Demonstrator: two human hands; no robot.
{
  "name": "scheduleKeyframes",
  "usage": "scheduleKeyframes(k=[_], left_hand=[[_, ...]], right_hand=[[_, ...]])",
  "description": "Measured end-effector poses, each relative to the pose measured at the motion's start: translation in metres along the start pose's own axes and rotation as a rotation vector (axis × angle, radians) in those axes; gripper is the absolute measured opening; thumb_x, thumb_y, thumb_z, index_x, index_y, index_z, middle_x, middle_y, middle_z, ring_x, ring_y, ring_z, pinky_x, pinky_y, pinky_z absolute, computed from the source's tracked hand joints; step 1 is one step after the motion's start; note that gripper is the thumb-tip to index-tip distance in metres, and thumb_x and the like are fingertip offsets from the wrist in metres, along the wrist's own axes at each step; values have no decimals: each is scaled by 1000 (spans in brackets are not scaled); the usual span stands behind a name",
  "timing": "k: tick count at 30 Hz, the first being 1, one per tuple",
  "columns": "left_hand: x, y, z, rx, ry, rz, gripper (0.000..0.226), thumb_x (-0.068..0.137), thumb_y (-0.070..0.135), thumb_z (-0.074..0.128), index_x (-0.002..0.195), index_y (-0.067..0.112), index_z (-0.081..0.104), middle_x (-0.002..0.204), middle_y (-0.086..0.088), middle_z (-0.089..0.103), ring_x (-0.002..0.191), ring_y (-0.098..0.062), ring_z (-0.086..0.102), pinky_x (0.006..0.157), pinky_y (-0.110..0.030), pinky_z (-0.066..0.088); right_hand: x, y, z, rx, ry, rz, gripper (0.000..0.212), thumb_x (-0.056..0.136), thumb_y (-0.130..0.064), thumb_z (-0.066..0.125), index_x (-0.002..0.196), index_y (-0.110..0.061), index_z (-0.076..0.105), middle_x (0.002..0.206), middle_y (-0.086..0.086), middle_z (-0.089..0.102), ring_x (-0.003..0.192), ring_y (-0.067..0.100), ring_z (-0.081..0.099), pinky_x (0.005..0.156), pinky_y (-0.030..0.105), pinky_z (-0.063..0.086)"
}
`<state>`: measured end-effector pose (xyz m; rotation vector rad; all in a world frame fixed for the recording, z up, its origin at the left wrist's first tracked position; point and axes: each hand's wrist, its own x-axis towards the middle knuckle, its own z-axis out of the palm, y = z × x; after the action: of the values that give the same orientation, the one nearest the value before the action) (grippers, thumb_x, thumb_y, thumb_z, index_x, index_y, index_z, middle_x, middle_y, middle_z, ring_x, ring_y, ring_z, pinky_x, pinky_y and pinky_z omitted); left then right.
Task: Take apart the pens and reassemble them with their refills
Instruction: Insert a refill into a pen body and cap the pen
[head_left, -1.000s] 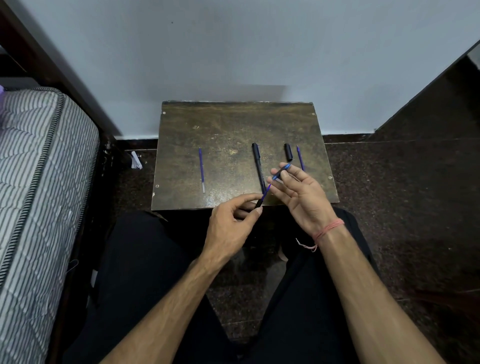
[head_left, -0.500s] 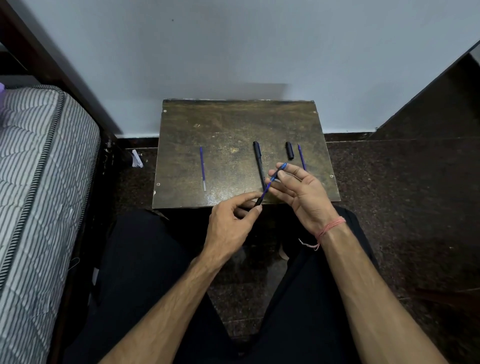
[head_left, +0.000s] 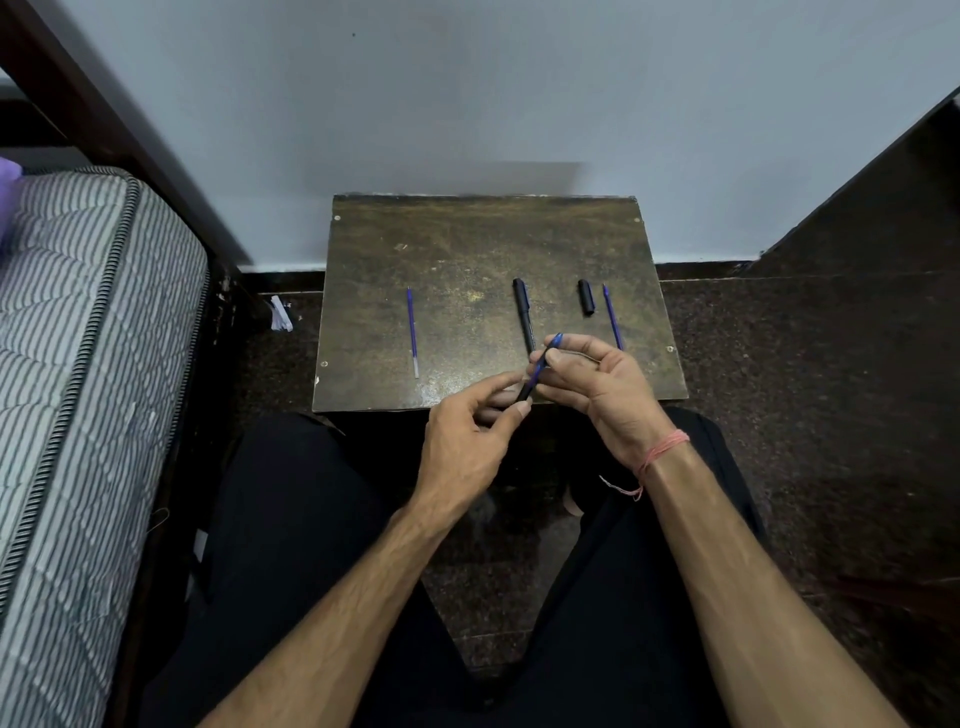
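Over the near edge of the small brown table, both hands meet around one pen. My left hand pinches the dark pen barrel at its lower end. My right hand grips the blue refill, which sticks out of the barrel's upper end. On the table lie a loose blue refill at the left, a whole black pen in the middle, a black cap and another blue refill at the right.
A striped mattress on a dark bed frame runs along the left. A crumpled white scrap lies on the dark floor left of the table. The table stands against a pale wall; my legs in black trousers are below it.
My right hand has closed in toward my left, and less of the blue refill shows outside the barrel. The parts on the table have not moved.
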<state>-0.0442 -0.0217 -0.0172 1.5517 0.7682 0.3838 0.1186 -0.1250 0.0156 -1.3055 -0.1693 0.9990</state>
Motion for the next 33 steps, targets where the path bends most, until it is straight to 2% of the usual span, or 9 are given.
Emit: scheduleKeyframes(k=[5,8,11,16,18,22,25,28,33], left_hand=[[4,-4,-3,-52,54,-44,26,96,20,92,121,29,89,105,14,90,101,-8,87,102,-40,69],[4,-7,-4,-69,60,-58,27,94,18,93,121,23,89,105,10,90,102,-11,87,104,-46,68],[3,-7,-5,-58,54,-35,27,94,20,93,120,24,89,107,11,90,104,-8,87,103,-43,69],[0,0,-5,-132,47,0,41,98,15,89,105,55,86,106,20,89,100,-6,87,95,-26,68],[0,-2,-4,-105,66,6,38,96,15,91,105,51,84,105,23,88,103,-3,86,95,-25,67],[1,-3,-6,-101,49,-11,27,95,17,92,115,34,88,107,20,88,107,-1,85,98,-21,66],[3,-1,-5,-122,22,-23,23,100,18,89,119,29,87,110,14,90,103,-7,87,98,-27,68],[4,-3,-5,-87,31,-29,22,102,19,86,121,30,87,108,14,90,93,-6,87,92,-24,68],[1,-4,-6,-54,24,-42,32,101,22,87,133,20,84,111,7,90,96,-7,87,97,-29,68]], right_hand=[[1,9,10,-110,-18,-25,13,98,-3,78,108,-10,72,90,9,82,88,19,83,77,28,66],[2,10,12,-180,-15,-62,13,98,-3,79,102,-12,71,79,2,77,78,13,80,72,26,65],[2,11,14,-220,-5,-86,14,98,-3,79,100,-13,69,76,0,76,74,12,79,72,28,67],[1,11,12,-251,-29,-102,14,99,-6,79,113,-8,78,89,7,81,85,16,81,77,29,66],[1,12,12,-284,-24,-84,9,95,-10,83,103,-11,80,88,7,81,83,15,80,75,27,66],[1,14,14,-367,42,-94,24,88,-23,92,92,-16,70,78,-3,74,75,13,76,66,26,64],[0,10,15,-285,-19,-102,25,102,-31,77,122,-16,75,104,2,81,78,11,69,60,22,58],[0,7,11,-221,-99,-133,24,109,-12,65,131,-11,74,124,15,80,81,14,70,61,21,57],[-2,6,14,-242,4,-141,27,83,-19,92,102,-9,75,87,8,81,71,16,76,62,25,60]])
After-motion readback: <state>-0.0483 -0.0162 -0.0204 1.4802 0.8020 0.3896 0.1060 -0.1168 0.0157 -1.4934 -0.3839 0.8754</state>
